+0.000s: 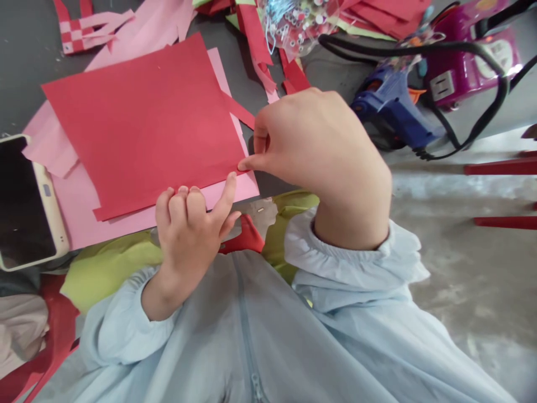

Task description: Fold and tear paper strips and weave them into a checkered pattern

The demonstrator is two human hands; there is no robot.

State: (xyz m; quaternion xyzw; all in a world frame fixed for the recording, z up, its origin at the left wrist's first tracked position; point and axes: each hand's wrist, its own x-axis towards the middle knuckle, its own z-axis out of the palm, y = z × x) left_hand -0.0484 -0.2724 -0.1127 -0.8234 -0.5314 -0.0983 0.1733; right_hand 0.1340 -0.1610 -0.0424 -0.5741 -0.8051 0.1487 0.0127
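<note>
A sheet of red paper (151, 123) lies on top of pink paper (96, 226), and a narrow strip along its near edge looks folded. My right hand (310, 145) is bent over the near right corner of the red sheet, its thumb and finger pinched on that folded edge. Along the same edge rests my left hand (188, 224). Its index finger reaches out to the fold near the corner, the thumb stands apart, and the other fingers are bent with their tips at the paper's edge. A loose red strip (239, 110) pokes out beside the right hand.
A phone (25, 207) lies at the left. Behind are a woven red and pink piece (78, 33), a clear bag of small beads (300, 22) and red paper scraps (381, 17). At the right are a blue glue gun (390, 106), a black cord (495, 112) and a purple box with sockets (461, 67).
</note>
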